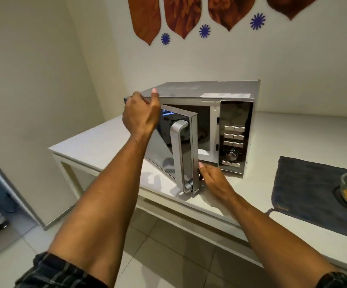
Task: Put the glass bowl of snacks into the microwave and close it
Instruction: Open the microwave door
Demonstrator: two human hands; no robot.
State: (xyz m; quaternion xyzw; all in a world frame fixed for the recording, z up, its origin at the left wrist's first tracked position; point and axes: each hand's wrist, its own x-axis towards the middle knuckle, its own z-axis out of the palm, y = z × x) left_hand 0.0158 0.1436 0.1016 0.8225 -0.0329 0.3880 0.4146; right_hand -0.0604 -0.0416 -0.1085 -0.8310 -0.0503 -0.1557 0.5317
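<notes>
Gripping microwave door (186, 146), right hand (214, 177).

A single wide-angle view looks out from the person's head, facing forward and tilted down, so both bare forearms run up from the bottom edge toward the middle of the frame. It sits close to the white worktop (272, 129), at about arm's reach from the microwave (207, 90), which stands near the centre against the wall. The wide lens bends the edges: floor tiles (168, 246) fill the bottom, wall decorations (180, 15) the top, and a dark cloth (305, 188) lies far right.
</notes>
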